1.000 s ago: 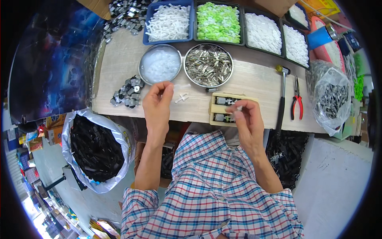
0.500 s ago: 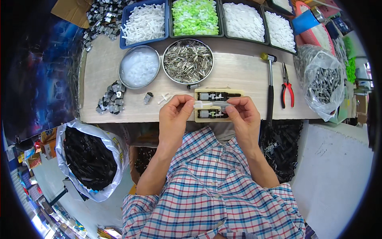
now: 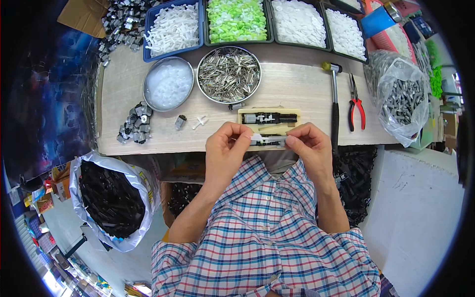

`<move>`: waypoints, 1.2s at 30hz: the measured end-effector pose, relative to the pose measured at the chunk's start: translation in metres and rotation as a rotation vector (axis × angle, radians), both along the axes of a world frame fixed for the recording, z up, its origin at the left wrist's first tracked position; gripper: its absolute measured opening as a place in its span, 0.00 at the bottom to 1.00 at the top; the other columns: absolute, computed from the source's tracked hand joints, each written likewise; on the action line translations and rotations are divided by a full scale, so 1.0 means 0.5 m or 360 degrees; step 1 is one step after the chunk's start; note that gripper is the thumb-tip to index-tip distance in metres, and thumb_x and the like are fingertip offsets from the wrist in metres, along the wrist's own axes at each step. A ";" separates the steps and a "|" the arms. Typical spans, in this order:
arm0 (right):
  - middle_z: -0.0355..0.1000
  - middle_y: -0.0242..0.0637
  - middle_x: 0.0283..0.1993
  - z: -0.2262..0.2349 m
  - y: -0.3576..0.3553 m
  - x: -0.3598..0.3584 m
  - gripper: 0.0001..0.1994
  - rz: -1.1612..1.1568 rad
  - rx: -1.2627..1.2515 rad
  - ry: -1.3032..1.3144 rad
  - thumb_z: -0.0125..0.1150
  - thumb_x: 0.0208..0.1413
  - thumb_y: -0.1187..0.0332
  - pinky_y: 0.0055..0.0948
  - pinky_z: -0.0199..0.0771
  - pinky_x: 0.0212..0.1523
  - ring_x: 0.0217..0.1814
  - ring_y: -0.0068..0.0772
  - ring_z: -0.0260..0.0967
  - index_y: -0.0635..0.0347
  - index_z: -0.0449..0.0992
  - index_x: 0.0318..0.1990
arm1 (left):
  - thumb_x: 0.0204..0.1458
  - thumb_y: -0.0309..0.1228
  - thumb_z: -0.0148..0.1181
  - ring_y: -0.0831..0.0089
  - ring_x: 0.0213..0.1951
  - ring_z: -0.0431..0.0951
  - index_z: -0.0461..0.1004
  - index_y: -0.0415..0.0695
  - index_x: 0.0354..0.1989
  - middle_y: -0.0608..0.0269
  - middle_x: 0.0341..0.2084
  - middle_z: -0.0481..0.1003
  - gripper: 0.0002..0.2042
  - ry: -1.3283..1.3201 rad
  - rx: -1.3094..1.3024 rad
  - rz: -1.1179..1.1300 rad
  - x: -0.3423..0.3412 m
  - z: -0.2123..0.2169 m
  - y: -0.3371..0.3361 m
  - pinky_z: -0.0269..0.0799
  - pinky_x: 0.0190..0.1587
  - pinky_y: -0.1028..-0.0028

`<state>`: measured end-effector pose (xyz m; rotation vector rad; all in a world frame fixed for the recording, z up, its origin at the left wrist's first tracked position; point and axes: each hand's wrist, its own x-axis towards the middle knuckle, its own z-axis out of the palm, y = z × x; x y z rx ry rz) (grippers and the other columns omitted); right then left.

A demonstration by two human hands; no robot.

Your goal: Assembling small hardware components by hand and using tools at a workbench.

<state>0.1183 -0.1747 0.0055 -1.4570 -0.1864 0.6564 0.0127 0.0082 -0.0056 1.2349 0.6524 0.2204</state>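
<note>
My left hand (image 3: 225, 151) and my right hand (image 3: 308, 148) meet over the near edge of the wooden bench (image 3: 297, 91). Together they pinch a small white plastic part (image 3: 267, 139), one hand at each end. Just beyond it lies a pale yellow jig (image 3: 269, 120) holding dark assembled pieces. A loose white plastic piece (image 3: 200, 121) and a small grey metal part (image 3: 180, 122) lie on the bench to the left of my left hand.
Round pans of white pieces (image 3: 168, 84) and metal pins (image 3: 228, 74) sit behind. Trays of white and green parts (image 3: 236, 20) line the back. A hammer (image 3: 334, 99), red pliers (image 3: 355, 104), a bag of metal parts (image 3: 403, 101) stand right; a bag of black parts (image 3: 111, 198) hangs lower left.
My left hand came from the bench at the left toward my right hand. Both now hold the white part in front of the jig, closer to my body.
</note>
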 end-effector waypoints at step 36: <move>0.70 0.33 0.42 -0.054 0.006 0.063 0.08 0.0001 -0.0607 -0.1062 0.68 0.56 0.77 0.20 0.69 0.36 0.36 0.20 0.68 0.68 0.79 0.42 | 0.39 0.19 0.63 0.60 0.36 0.73 0.73 0.39 0.27 0.59 0.30 0.70 0.07 -0.0402 0.2213 -0.0534 0.134 -0.008 -0.029 0.73 0.37 0.63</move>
